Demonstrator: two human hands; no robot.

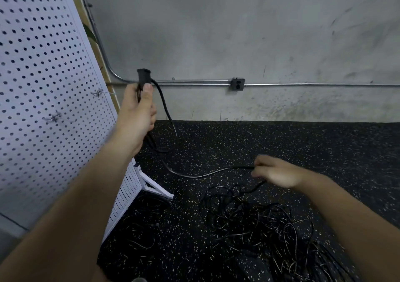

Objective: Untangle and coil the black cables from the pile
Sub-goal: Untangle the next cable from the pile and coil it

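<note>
Blurred right hand grips cable above the edge-cropped pile

We look down on a black rubber floor flecked with pale specks, which runs back to the foot of a grey wall. At the lower right of it lies a pile of thin black cables, looped and crossed over one another, and one strand rises out of its far left edge. To the left, apart from the pile, the white foot of a pegboard rests on the floor, and we see a few loose cables curled just beside and in front of that foot.
</note>
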